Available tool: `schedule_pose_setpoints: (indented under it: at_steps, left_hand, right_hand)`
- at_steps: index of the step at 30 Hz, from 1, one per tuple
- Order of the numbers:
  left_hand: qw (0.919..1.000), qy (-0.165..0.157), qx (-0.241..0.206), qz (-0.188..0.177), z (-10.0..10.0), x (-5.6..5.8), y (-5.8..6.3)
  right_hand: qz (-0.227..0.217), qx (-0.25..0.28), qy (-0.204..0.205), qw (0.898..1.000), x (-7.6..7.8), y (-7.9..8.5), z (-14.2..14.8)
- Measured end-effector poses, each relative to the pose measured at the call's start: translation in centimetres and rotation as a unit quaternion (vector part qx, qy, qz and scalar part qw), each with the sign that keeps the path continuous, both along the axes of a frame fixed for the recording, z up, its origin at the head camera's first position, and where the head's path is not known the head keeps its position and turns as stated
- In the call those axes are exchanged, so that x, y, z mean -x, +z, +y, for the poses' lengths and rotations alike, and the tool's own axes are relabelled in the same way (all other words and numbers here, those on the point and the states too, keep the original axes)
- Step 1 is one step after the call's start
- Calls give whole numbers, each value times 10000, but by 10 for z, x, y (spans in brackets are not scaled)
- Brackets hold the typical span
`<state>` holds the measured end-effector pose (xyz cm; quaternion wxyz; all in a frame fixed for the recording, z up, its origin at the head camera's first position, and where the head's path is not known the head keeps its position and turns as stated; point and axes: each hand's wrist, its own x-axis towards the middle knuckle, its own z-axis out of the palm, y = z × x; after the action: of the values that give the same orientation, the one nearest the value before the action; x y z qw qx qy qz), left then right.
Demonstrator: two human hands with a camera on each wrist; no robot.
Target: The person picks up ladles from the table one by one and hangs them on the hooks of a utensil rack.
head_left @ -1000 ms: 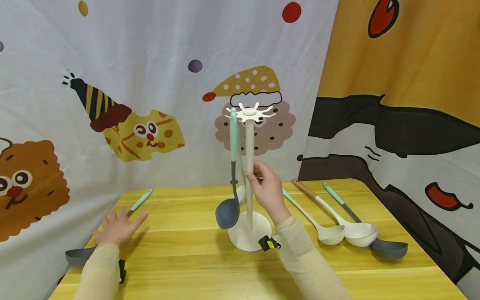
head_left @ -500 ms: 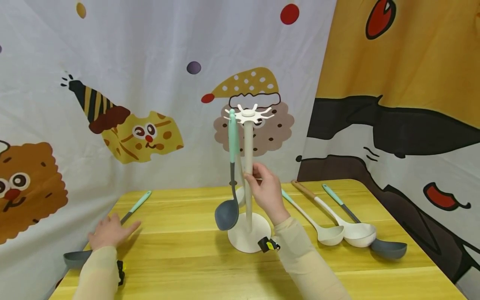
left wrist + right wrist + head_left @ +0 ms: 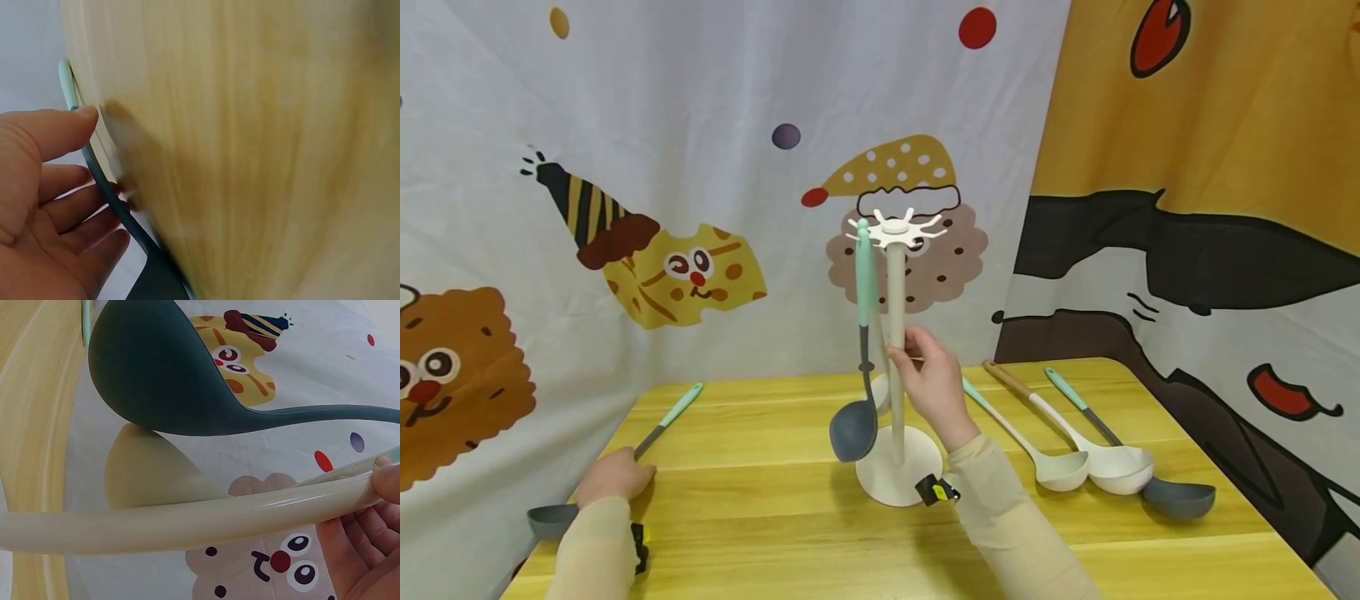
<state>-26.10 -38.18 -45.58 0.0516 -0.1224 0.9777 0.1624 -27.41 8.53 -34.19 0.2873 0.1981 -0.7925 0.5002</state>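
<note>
At the table's left edge lies a ladle (image 3: 679,406) with a mint handle and dark grey bowl. My left hand (image 3: 615,477) grips its shaft; in the left wrist view the thumb lies on one side of the dark shaft (image 3: 103,178) and the fingers reach beneath it. With thumb and fingers, my right hand (image 3: 931,387) holds the pole of a cream utensil stand (image 3: 896,287) with a round base and hooked top. From its left hooks hangs a grey ladle (image 3: 854,430) with a mint handle. A pale ladle (image 3: 147,472) hangs behind it, partly hidden by the pole.
Right of the stand, three more ladles lie on the wooden table (image 3: 760,517): a cream one (image 3: 1060,471), a white one with a brown handle (image 3: 1120,469), and a grey one (image 3: 1180,498). A cartoon-printed curtain (image 3: 715,108) stands behind the table.
My left hand has come down and slightly left onto the lying ladle, its spread fingers closing round the shaft. The right hand keeps its hold on the stand's pole.
</note>
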Motion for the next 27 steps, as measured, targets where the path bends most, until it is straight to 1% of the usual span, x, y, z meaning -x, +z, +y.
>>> schedule_pose_setpoints:
  at_steps: [5, 10, 12, 15, 27]
  left_hand:
    - [9997, -52, 2, 252, -3, 1, -4]
    - [9989, 98, -54, 461, -5, 0, -8]
    - [9985, 212, -69, 502, -4, 0, -8]
    - [9982, 295, -78, 510, -2, -1, -6]
    - [9979, 338, -24, 561, 7, -4, -2]
  right_hand:
    - [47, -25, 0, 10000, 0, 0, 0]
    - [30, -45, 4, 10000, 0, 0, 0]
    - [-7, -36, -5, 10000, -1, 0, 0]
    - [-46, -33, -18, 10000, -1, 0, 0]
    - [-39, -2, -50, 10000, -1, 0, 0]
